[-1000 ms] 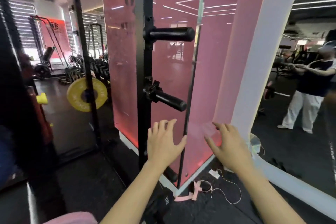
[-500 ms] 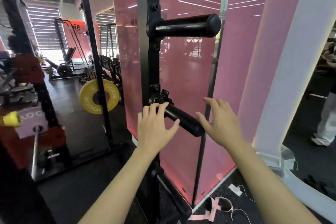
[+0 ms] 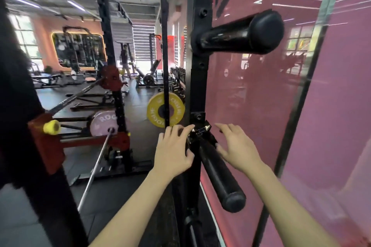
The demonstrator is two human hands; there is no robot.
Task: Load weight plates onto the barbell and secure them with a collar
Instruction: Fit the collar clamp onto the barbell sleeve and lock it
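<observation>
A black clamp collar (image 3: 198, 132) sits at the base of the lower black storage peg (image 3: 217, 172) on the rack upright (image 3: 195, 90). My left hand (image 3: 173, 151) is at the collar's left side, fingers spread and touching it. My right hand (image 3: 236, 147) hovers open just right of the collar, above the peg. The barbell (image 3: 94, 168) lies across the rack to the left with a pink plate (image 3: 101, 123) on its sleeve. A yellow plate (image 3: 165, 112) stands farther back, behind a thin upright.
An upper storage peg (image 3: 241, 35) juts out above my hands. A pink glass wall (image 3: 261, 106) runs along the right. Red rack brackets (image 3: 45, 142) and a yellow cap (image 3: 51, 127) are on the left. A person (image 3: 124, 62) stands far back among machines.
I have moved closer to the rack and turned left. Both hands rose from below the lower peg to its base, and my left hand now touches the collar.
</observation>
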